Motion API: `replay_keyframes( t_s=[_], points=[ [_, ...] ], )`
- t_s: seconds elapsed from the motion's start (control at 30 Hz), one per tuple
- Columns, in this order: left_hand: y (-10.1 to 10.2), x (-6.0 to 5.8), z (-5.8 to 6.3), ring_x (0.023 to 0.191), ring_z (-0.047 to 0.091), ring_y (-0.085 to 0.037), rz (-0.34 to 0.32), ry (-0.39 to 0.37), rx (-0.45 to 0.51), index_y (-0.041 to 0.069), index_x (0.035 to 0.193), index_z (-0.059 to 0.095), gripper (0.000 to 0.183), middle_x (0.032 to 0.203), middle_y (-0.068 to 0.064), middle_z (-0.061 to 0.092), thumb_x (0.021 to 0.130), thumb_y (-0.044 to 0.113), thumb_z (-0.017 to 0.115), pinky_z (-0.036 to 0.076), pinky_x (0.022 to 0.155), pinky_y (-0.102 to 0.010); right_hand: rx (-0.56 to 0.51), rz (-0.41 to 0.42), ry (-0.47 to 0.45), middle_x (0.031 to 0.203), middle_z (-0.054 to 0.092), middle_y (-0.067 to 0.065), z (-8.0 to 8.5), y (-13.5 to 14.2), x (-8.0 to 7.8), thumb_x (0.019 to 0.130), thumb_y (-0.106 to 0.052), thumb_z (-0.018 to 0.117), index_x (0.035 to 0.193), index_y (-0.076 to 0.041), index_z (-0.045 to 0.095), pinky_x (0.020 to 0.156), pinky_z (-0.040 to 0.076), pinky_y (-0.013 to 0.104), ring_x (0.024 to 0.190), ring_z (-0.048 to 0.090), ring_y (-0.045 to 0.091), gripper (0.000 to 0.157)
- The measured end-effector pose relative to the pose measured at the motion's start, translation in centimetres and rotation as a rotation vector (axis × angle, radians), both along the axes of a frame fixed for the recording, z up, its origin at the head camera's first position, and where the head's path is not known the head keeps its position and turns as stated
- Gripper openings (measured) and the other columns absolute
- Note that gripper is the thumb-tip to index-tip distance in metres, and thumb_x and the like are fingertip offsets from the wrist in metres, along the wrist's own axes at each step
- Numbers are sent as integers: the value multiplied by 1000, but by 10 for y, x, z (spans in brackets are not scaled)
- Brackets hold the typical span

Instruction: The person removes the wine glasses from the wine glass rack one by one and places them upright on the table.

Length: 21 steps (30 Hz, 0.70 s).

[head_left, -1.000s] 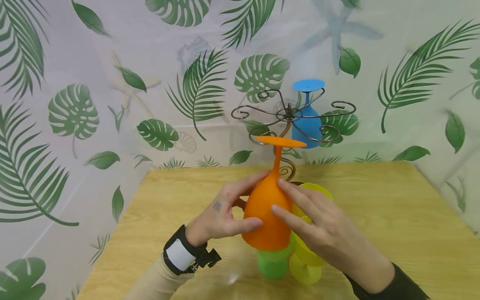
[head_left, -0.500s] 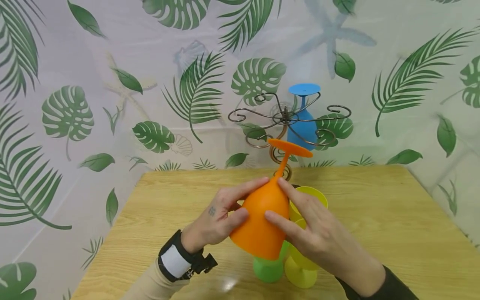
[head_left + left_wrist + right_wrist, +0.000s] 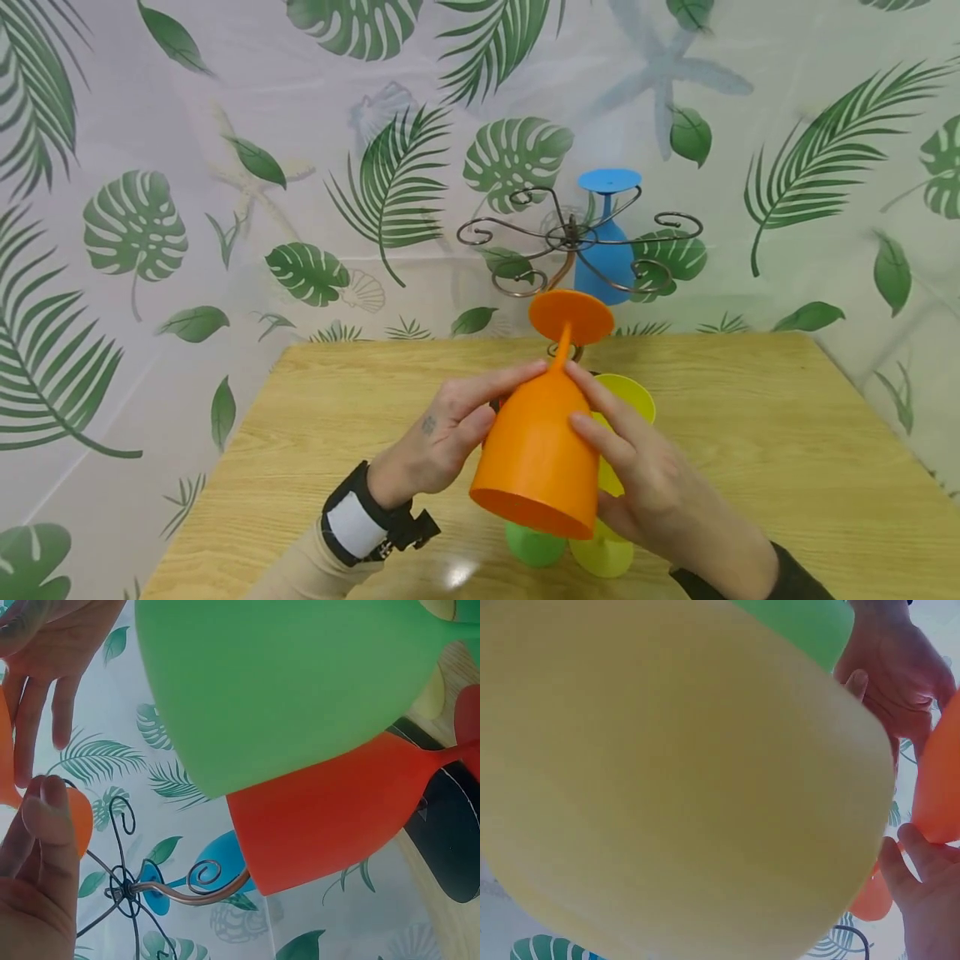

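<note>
Both hands hold an orange plastic goblet (image 3: 536, 450) in the air above the table. It tilts, with its round foot toward the rack and its mouth low and facing me. My left hand (image 3: 442, 442) grips the left of the bowl, index fingertip near the stem. On the other side, my right hand (image 3: 648, 479) holds the bowl with its fingertips, one of them close to the stem. Behind it stands a dark wire rack (image 3: 572, 235) with curled arms. A blue goblet (image 3: 603, 262) hangs upside down from one arm.
Yellow goblets (image 3: 628, 396) and a green goblet (image 3: 536, 546) stand on the wooden table (image 3: 337, 400) below and behind the orange one, partly hidden. In the left wrist view a red goblet (image 3: 322, 814) stands beside the green one. A leaf-print cloth backs the table.
The orange goblet has gone from nearly upright, foot up, to tilted, its mouth now turned toward me. The hands have shifted slightly around it. The blue goblet stays on the rack.
</note>
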<state>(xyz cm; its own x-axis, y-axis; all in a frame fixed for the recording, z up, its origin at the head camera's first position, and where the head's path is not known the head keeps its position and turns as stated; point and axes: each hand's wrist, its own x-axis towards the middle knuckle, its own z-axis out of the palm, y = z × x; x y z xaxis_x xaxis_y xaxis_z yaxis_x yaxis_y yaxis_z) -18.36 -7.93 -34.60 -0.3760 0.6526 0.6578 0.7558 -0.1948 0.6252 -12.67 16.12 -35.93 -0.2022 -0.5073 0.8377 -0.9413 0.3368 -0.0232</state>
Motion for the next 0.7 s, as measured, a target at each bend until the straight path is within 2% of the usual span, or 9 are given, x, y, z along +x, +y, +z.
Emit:
replay_keyframes(
  t_s=[0.1,0.23,0.3,0.37,0.53,0.6,0.7],
  points=[
    [3,2,0,102,62,-23,12,30,13,4,153,45,61,130,-22,60,111,46,30,58,84,-33,-27,69,-49,158,34,32,0,0,3,107,-29,55,140,16,37,118,34,26,149,39,25,60],
    [5,4,1,104,57,-23,105,93,18,5,148,53,61,128,-17,54,111,48,30,55,84,-31,-59,142,-100,161,31,29,2,-1,4,105,-27,57,142,20,31,119,33,28,152,34,26,65],
    [6,4,3,111,57,-24,144,119,18,4,146,55,62,135,-18,52,111,49,30,56,89,-32,-77,176,-116,162,31,28,4,-2,4,104,-27,59,143,21,28,120,31,28,153,33,26,69],
    [7,4,5,121,56,-28,156,146,18,3,145,55,62,143,-19,50,111,48,30,55,98,-36,-93,212,-141,164,29,25,4,-1,4,104,-26,60,144,23,23,122,30,28,153,32,25,73],
    [11,4,8,138,50,-34,155,225,41,0,146,53,64,147,-19,55,111,49,29,40,117,-47,-137,288,-214,167,25,20,2,1,3,103,-21,61,146,25,14,123,27,27,153,31,23,79],
    [12,4,9,140,49,-34,157,241,51,-1,145,53,64,144,-19,59,111,48,30,36,120,-49,-159,306,-224,167,26,18,0,3,3,103,-20,62,146,26,14,123,28,26,153,31,22,80],
    [11,5,9,137,53,-32,160,253,66,-3,144,53,63,142,-21,60,111,46,34,40,117,-48,-183,297,-213,167,28,13,-4,5,3,103,-20,61,146,28,13,121,31,23,151,36,18,80]
  ],
)
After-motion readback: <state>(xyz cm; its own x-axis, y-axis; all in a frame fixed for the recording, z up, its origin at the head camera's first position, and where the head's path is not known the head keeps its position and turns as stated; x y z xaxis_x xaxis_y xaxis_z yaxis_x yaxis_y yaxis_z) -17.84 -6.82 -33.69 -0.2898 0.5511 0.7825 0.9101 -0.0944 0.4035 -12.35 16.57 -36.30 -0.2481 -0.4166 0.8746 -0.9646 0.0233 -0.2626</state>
